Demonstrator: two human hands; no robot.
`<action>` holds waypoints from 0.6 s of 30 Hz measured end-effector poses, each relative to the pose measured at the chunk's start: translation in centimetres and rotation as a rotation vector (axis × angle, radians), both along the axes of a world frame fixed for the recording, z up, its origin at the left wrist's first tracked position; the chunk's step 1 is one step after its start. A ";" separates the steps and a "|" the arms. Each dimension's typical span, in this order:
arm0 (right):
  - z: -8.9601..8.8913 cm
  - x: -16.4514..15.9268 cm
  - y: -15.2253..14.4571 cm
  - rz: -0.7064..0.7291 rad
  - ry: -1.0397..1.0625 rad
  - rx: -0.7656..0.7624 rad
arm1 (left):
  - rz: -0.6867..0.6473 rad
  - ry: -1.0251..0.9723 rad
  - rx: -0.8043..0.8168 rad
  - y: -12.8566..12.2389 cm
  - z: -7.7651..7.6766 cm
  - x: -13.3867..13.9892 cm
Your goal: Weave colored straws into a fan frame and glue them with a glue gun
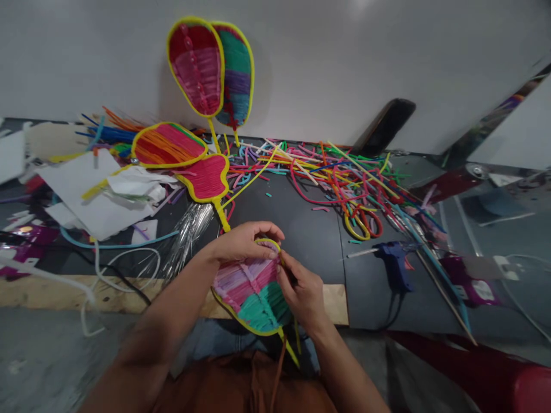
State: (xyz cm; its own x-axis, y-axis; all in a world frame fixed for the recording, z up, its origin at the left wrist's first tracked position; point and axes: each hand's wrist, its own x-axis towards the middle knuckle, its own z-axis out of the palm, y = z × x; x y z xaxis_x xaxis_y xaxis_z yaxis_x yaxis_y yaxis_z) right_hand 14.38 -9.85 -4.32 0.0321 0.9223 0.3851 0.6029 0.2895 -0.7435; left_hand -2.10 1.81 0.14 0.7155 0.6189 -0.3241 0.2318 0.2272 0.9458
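Note:
A paddle-shaped craft piece [252, 287], filled with lilac, pink and teal strands and edged in fuzzy yellow, lies at the table's front edge, its yellow stem pointing towards my body. My left hand [247, 242] is closed over its far edge, fingers curled round the rim. On the right side, my right hand [305, 289] pinches the yellow edging between thumb and fingers. The fingertips of both hands are close together at the upper right of the rim. Part of the piece is hidden under my hands.
Similar yellow-edged paddles [196, 69] lean on the wall, and a pink one [206, 178] lies behind my left hand. Pipe cleaners [301, 163] are heaped along the wall. Scissors [361, 223] and a blue glue gun [394, 264] lie right; paper [92, 195] lies left.

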 end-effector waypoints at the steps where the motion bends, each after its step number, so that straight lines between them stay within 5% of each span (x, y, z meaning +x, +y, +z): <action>1: 0.0 0.0 0.1 0.006 0.004 -0.002 | -0.006 0.001 0.002 0.0 0.0 0.0; 18: 0.4 0.2 0.0 0.057 0.136 -0.082 | -0.091 0.112 0.196 0.0 0.3 0.2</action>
